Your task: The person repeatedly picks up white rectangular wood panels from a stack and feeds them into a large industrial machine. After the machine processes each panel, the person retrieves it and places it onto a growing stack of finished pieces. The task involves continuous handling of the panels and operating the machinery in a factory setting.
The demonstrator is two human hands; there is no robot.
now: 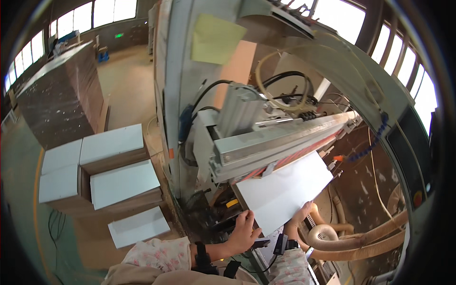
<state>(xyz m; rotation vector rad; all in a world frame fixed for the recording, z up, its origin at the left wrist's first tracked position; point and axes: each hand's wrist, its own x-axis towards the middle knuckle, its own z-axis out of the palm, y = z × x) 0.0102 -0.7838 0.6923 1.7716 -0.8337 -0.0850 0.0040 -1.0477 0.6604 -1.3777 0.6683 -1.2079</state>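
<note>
A flat white panel (285,192) lies on the machine, its far side beneath the long metal beam (285,140). My right hand (300,216) grips the panel's near right edge, some of its fingers hidden. At the near left corner is my left hand (243,233), its fingers bent and its thumb held apart. The fingertips are against or very close to the panel's left edge; I cannot tell whether they press on it. Nothing shows inside that hand. A black strap (203,256) with a device goes round my left wrist, and a small black device (281,244) sits by my right wrist.
Stacks of white-topped panels (124,183) stand on the floor at left, with a tall wrapped stack (64,95) behind. The grey machine column (183,95) rises between them and the beam. Ribbed hoses (361,242) curve at right, below an orange-tipped blue nozzle (339,158).
</note>
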